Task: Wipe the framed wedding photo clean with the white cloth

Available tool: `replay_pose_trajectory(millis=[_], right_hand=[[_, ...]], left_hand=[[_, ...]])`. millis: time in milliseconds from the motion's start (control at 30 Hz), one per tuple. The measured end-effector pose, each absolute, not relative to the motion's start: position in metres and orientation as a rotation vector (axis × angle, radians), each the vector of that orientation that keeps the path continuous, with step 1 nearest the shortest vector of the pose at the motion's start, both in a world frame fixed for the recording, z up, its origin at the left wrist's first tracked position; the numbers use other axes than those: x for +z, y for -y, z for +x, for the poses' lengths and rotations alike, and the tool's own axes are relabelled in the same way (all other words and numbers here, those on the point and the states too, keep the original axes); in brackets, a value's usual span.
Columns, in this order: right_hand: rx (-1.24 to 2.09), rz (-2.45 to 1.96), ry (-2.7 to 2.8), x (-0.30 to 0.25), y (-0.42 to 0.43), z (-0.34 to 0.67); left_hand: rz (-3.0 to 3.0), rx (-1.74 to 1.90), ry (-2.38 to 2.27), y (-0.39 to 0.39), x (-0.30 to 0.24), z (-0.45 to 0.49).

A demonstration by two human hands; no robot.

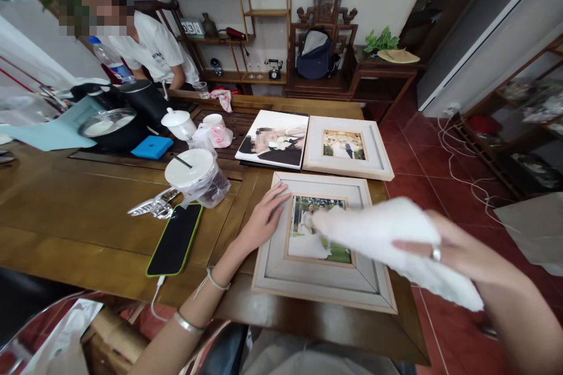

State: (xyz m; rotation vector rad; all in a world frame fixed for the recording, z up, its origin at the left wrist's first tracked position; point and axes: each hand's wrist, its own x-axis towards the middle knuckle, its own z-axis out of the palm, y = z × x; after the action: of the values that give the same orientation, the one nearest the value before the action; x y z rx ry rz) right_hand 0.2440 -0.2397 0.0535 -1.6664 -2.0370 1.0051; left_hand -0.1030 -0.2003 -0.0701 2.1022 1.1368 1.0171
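Observation:
A pale framed photo (323, 281) lies flat at the near edge of the wooden table (79, 211). My left hand (264, 220) rests open on the frame's left border, fingers flat. My right hand (453, 249), a ring on one finger, grips a white cloth (387, 234) whose tip lies over the photo's glass. A second framed photo (347, 147) and an unframed photo print (275, 139) lie side by side farther back.
A phone in a green case (176, 239), a clear lidded cup (197, 179), a white teapot (179, 123), a blue box (152, 146) and a black pot (112, 126) stand on the left. Another person in a white shirt (152, 47) sits behind the table. A carved chair with a backpack (314, 55) stands at the wall.

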Motion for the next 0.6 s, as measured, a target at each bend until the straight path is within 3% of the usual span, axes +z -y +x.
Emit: replay_pose_trajectory(millis=[100,167,233,400,600], right_hand=[[0.464,-1.614,1.717,0.046,0.217,0.256],[0.007,-1.476,1.739,0.040,0.206,0.251],[-0.221,-1.370,1.876,0.033,0.200,0.239],[-0.085,-1.150,2.533,0.003,0.197,0.189],[0.235,-1.106,2.818,-0.018,0.220,0.154]], left_hand=[[2.104,1.016,-1.132,0.201,-0.070,-0.103],[2.100,1.016,-1.131,0.201,-0.070,-0.103],[2.092,1.024,-1.129,0.202,-0.070,-0.103],[2.072,1.044,-1.139,0.202,-0.068,-0.102],[2.063,1.068,-1.152,0.201,-0.067,-0.101]])
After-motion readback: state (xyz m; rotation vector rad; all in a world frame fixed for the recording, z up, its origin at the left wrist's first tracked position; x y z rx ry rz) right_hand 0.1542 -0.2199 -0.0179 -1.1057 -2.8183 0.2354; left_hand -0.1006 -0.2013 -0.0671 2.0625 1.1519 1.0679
